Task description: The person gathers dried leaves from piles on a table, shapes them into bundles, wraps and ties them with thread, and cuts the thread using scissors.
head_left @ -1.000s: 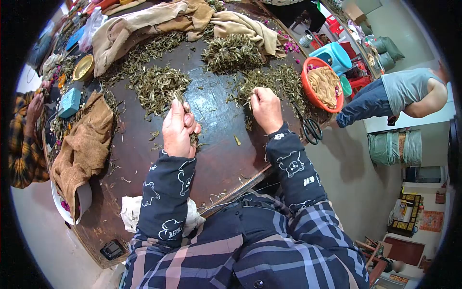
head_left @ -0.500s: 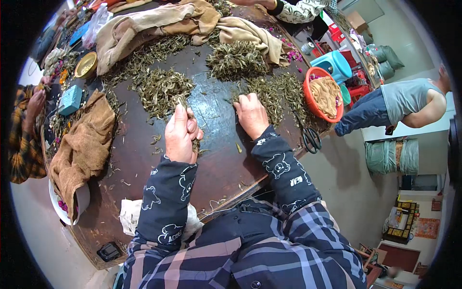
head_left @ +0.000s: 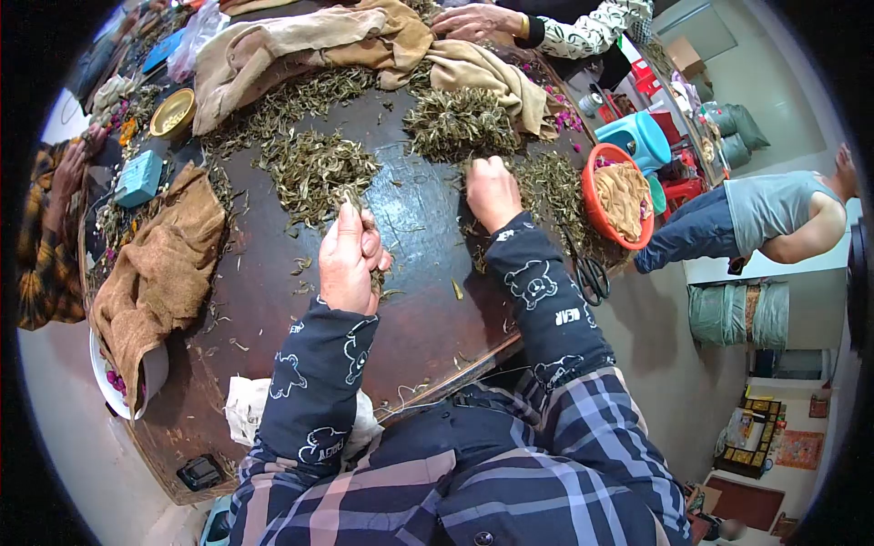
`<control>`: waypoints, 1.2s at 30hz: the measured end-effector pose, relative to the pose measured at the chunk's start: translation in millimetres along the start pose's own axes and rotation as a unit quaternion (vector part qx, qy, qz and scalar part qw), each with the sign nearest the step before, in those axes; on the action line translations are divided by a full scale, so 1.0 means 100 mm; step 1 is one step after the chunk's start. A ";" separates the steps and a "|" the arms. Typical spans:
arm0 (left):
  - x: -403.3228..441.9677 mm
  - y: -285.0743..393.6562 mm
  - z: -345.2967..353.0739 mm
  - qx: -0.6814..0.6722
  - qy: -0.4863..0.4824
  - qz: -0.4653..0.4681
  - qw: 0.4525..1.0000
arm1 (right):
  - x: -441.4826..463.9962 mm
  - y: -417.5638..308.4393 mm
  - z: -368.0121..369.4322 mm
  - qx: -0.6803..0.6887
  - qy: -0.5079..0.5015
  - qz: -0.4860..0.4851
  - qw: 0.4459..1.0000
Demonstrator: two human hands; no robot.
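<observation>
My left hand [head_left: 350,258] is closed on a few dried leaves, whose ends stick out past the thumb tip and under the fingers. Just beyond it lies a loose heap of dried greenish-brown leaves [head_left: 314,177]. My right hand [head_left: 493,195] has its fingers curled down at the near edge of a denser leaf pile [head_left: 462,124]; its fingertips and anything in them are hidden. More scattered leaves [head_left: 551,187] lie to its right. A single yellowish leaf [head_left: 457,288] rests on the dark table [head_left: 419,318] between my forearms.
Black scissors [head_left: 592,280] and an orange basin [head_left: 596,223] with cloth sit at the right edge. Brown cloths [head_left: 164,255] lie left and at the back, near a brass bowl [head_left: 173,114] and blue box [head_left: 138,178]. A co-worker's hand [head_left: 478,22] is at the far side.
My right hand has moved a little right and away from me, toward the dense leaf pile. My left hand keeps its pinch. A co-worker's hand has come further into view at the top.
</observation>
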State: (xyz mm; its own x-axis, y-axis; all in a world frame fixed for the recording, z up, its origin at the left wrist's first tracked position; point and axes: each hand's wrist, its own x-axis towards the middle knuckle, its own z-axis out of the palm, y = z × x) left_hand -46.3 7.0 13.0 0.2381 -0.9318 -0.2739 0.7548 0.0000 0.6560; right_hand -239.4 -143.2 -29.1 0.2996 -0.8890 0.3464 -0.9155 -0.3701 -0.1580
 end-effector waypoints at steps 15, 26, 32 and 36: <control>-0.01 0.02 -0.01 -0.014 0.001 0.012 1.000 | -0.10 0.01 -0.33 0.233 -0.071 0.055 0.968; -0.03 -0.04 0.07 0.029 0.027 0.027 0.999 | -0.52 -0.75 -0.95 0.764 -0.149 0.214 0.590; -0.09 -0.06 0.07 0.085 -0.030 0.109 0.990 | -0.55 -1.17 -1.04 0.756 -0.180 0.213 0.592; -0.05 -0.14 -0.04 0.187 -0.049 0.143 0.971 | -0.59 -1.25 -0.97 0.581 -0.136 0.122 0.793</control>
State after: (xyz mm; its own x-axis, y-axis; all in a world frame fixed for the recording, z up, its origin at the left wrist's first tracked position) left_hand -55.7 13.3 2.9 0.3324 -0.9430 0.0138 0.3869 0.1497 0.9099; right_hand -169.1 -18.3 59.7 0.3439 -0.9389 -0.0133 -0.1361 -0.0358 -0.9900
